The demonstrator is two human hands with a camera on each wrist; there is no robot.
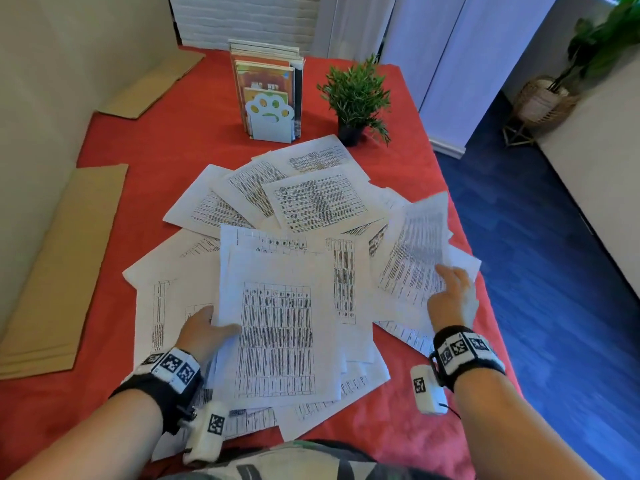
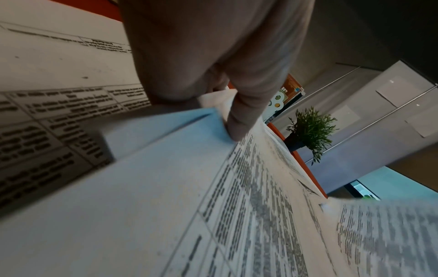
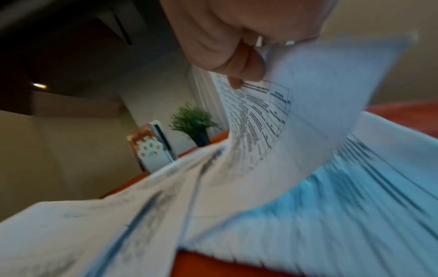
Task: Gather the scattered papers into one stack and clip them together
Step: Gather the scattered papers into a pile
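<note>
Several printed sheets (image 1: pixel 311 199) lie scattered and overlapping on the red tablecloth (image 1: pixel 156 140). My left hand (image 1: pixel 204 329) grips the left edge of a small stack of papers (image 1: pixel 277 327) near me, thumb on top; the left wrist view shows the thumb (image 2: pixel 241 120) pressing the stack (image 2: pixel 154 196). My right hand (image 1: pixel 450 292) pinches one sheet (image 1: pixel 415 247) at the right and lifts it, so it curls off the pile. In the right wrist view the fingers (image 3: pixel 246 67) hold that blurred sheet (image 3: pixel 296 116). No clip is in view.
A paw-shaped bookend with books (image 1: pixel 270 95) and a small potted plant (image 1: pixel 356 98) stand at the back of the table. Brown cardboard pieces (image 1: pixel 59 271) lie along the left. The table's right edge drops to a blue floor (image 1: pixel 536 271).
</note>
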